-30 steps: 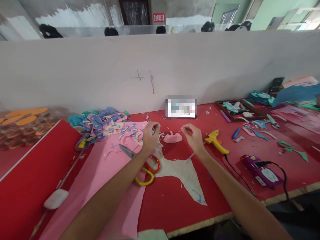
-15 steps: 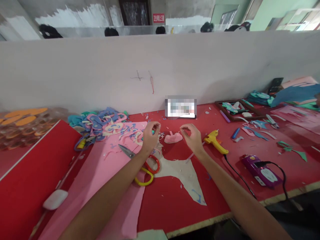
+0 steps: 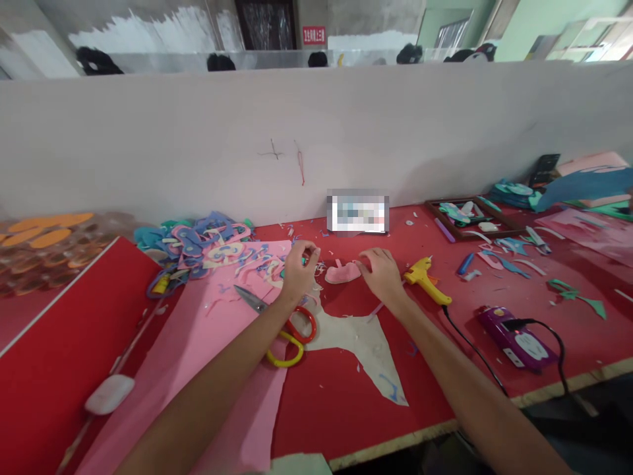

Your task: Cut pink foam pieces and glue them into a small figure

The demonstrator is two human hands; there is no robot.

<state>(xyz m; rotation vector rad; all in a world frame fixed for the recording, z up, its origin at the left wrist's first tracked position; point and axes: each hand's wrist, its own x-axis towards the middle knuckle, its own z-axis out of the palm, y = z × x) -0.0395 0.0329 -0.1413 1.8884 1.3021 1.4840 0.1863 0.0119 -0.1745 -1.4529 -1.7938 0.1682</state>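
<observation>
My left hand (image 3: pixel 298 272) hovers over the top edge of a pink foam sheet (image 3: pixel 208 343), thumb and forefinger pinched on a small teal piece (image 3: pixel 303 260). My right hand (image 3: pixel 380 277) is lowered onto the red table (image 3: pixel 336 402), its fingertips closed on the right end of a small pink foam shape (image 3: pixel 340 272) lying between both hands. Red-and-yellow-handled scissors (image 3: pixel 295 332) lie under my left wrist. A beige foam offcut (image 3: pixel 368 343) lies below my hands.
A yellow glue gun (image 3: pixel 422 274) with a black cord lies right of my right hand, beside a purple device (image 3: pixel 517 340). A pile of blue and pink cut-outs (image 3: pixel 198 243) sits far left, a tray (image 3: pixel 509 227) far right. A grey partition (image 3: pixel 316 132) backs the table.
My right hand, pinched in the air before, has dropped down and left onto the right end of the pink foam shape. My left hand has barely moved.
</observation>
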